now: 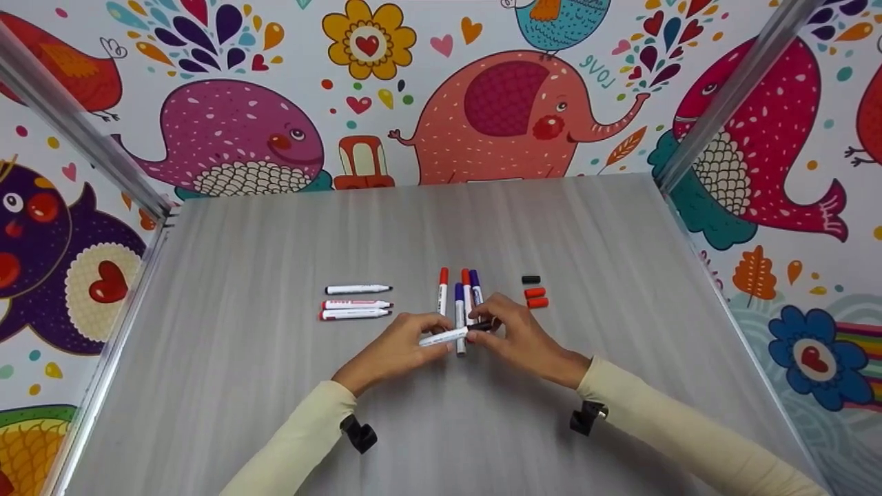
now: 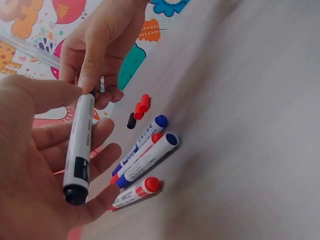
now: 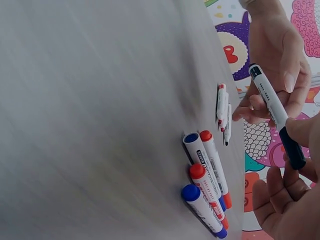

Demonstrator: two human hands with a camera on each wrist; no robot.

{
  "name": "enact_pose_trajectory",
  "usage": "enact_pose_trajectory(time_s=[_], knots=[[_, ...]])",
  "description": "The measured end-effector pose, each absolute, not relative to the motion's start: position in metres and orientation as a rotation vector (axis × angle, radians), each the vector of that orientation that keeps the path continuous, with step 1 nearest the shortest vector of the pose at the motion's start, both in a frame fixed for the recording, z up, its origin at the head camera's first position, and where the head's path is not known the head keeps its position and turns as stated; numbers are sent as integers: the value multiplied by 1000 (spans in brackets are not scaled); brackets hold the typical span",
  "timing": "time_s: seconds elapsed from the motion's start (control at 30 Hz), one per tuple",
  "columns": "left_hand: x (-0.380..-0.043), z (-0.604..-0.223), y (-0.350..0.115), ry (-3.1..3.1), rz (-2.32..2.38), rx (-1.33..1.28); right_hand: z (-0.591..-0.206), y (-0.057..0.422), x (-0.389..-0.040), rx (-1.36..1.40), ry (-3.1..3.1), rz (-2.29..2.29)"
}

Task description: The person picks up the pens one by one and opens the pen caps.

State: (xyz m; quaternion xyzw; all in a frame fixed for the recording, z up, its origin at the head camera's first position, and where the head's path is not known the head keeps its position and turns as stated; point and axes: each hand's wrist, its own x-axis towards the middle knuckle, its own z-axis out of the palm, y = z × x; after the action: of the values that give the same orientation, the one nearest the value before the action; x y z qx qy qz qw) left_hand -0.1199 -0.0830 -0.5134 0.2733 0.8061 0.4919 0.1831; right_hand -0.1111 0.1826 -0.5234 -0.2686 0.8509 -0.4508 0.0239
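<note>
Between both hands is a white marker [image 1: 444, 337] with a black cap [image 1: 480, 326] on its right end. My left hand [image 1: 396, 344] holds the white barrel between thumb and fingers. My right hand [image 1: 527, 341] pinches the black cap; in the right wrist view its thumb lies along that cap [image 3: 291, 147]. The marker [image 2: 80, 135] tilts in the left wrist view, its dark rear end toward the camera. Just behind the hands lie several capped markers, among them a red-capped one [image 1: 442, 293] and a blue-capped one [image 1: 459, 303], partly hidden by the right hand.
Left on the grey table [image 1: 227, 386] lie three uncapped markers: one dark-ended [image 1: 358, 289] and two red-ended ones [image 1: 356, 314]. At the right, a black cap [image 1: 530, 280] and two red caps [image 1: 537, 303] lie loose. Cartoon-printed walls [image 1: 372, 103] border the table's back and sides.
</note>
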Motion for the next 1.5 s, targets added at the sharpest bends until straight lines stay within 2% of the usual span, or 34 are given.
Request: enact_pose_trajectory(time_s=[0.37,0.63,0.73,1.23,1.5], knots=[[-120,-514,-73,2450,1238,871,-526,185,-108,-872,2642,-1239],[-118,-516,-66,2763,831,1199,-526,186,-105,-900,2667,-1182],[-116,-515,-65,2797,752,1248,-524,185,-105,-908,2657,-1172],[-116,-507,-64,2729,772,1347,-517,187,-111,-1037,2495,-1192],[-118,-498,-67,2576,1007,1240,-520,186,-110,-1244,2618,-1196]])
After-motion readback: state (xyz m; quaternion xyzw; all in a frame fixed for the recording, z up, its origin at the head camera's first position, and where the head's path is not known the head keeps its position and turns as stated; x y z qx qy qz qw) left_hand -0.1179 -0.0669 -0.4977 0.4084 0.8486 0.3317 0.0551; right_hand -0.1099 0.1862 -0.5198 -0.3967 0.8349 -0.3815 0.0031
